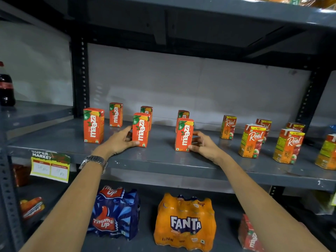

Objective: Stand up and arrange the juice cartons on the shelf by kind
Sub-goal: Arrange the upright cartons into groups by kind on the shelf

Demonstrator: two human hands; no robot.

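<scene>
Several orange Maaza cartons stand upright on the left half of the grey shelf (163, 160), in a front and a back row. My left hand (121, 140) grips the middle front Maaza carton (141, 130) from its left side. My right hand (203, 144) grips the right front Maaza carton (184, 135) from its right side. A third front Maaza carton (93, 125) stands free at the left. Several Real apple cartons (251, 141) stand upright on the right half, apart from the Maaza group.
A cola bottle (6, 88) stands on the neighbouring shelf at far left. A price tag (50, 166) hangs on the shelf's front edge. Below are a Thums Up pack (114, 213), a Fanta pack (185, 222) and a Maaza pack (251, 233). A steel upright (80, 79) bounds the left.
</scene>
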